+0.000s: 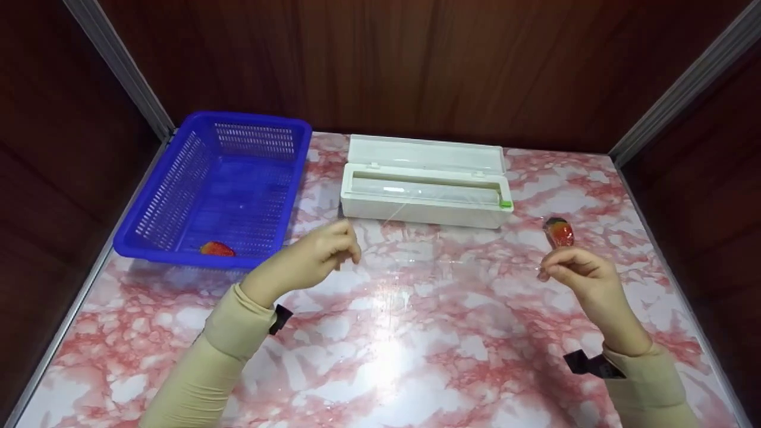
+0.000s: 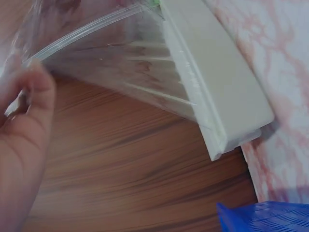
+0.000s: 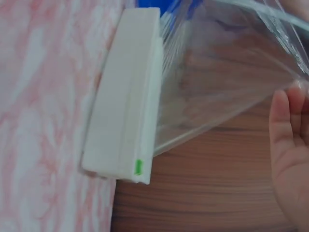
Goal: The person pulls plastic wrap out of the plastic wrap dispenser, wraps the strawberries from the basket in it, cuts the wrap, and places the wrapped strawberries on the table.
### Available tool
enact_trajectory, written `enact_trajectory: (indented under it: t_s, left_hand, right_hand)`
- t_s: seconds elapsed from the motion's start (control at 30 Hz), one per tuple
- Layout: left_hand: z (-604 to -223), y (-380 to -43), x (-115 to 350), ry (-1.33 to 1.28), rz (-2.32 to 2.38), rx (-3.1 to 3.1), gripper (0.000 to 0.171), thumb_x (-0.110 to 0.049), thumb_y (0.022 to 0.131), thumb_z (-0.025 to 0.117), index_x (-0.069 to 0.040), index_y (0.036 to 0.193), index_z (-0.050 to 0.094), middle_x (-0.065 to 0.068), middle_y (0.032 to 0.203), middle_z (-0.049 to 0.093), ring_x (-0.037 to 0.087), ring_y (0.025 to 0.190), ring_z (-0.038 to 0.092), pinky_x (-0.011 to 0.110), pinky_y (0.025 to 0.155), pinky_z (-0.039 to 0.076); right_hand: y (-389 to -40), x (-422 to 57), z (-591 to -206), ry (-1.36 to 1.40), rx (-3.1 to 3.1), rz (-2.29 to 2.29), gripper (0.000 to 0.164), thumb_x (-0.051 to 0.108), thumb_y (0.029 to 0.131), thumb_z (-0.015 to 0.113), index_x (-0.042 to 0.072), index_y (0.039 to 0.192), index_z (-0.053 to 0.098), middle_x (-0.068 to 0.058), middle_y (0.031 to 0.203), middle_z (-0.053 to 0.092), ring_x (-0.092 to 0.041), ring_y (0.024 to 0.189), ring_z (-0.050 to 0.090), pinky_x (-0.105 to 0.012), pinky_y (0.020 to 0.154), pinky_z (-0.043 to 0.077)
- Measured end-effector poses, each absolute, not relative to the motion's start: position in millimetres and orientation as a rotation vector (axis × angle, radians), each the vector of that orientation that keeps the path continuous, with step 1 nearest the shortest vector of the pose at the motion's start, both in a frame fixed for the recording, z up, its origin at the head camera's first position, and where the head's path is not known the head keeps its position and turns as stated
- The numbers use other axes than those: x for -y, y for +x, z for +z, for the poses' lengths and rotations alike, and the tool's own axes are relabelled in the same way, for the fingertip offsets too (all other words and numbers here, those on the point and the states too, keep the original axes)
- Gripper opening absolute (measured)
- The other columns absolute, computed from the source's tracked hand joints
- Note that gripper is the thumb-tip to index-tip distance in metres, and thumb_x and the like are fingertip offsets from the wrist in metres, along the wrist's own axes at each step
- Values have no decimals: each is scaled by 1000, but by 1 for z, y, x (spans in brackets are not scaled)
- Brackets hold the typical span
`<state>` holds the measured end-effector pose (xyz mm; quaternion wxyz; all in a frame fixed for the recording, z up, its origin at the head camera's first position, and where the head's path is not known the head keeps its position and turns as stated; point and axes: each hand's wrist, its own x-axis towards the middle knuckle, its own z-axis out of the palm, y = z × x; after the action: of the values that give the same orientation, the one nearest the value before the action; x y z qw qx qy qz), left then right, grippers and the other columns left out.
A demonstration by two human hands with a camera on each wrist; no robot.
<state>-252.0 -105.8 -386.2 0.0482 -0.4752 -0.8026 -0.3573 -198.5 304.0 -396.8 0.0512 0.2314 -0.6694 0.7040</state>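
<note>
Clear cling film (image 2: 111,72) stretches from a white dispenser box (image 1: 425,213) toward both hands. My left hand (image 1: 321,252) pinches one corner of it, thumb against fingers, right of the blue basket. On the far right, my right hand (image 1: 585,276) pinches the opposite corner, as the right wrist view shows with the film (image 3: 217,72) drawn taut to the fingertips. Just beyond those fingertips is a strawberry (image 1: 559,230) with a shiny, film-like surface. The box's lid (image 1: 425,152) is raised, and a roll (image 1: 416,191) of film lies inside.
At the left stands a blue plastic basket (image 1: 286,196) with slotted walls; another strawberry (image 1: 217,249) lies at its near end. A small green piece (image 1: 506,204) sits on the box's right end. Dark wood panels (image 1: 416,71) enclose the marbled table (image 1: 464,368).
</note>
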Motion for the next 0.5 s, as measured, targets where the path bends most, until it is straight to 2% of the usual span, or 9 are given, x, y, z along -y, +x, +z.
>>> enact_trajectory:
  t_s: [0.23, 0.5]
  left_hand:
    - [-399, -251, 101, -1454, -1068, 2886, 18, 2, 87, 44, -8, 79, 58, 4, 79, 48, 7, 63, 46, 16, 55, 45]
    - [-413, -254, 94, -1517, -857, 3106, 20, 4, 82, 46, -9, 76, 60, 1, 78, 49, 8, 70, 44, 19, 65, 40]
  right_hand:
    - [-198, -310, -414, 817, 2310, 2063, 14, -16, 81, 44, -11, 86, 57, -7, 80, 61, -15, 72, 58, -23, 65, 49]
    - [-202, -311, -435, 825, 2587, 2016, 8, -7, 83, 48, -10, 86, 56, -4, 76, 59, -11, 70, 56, -23, 64, 49]
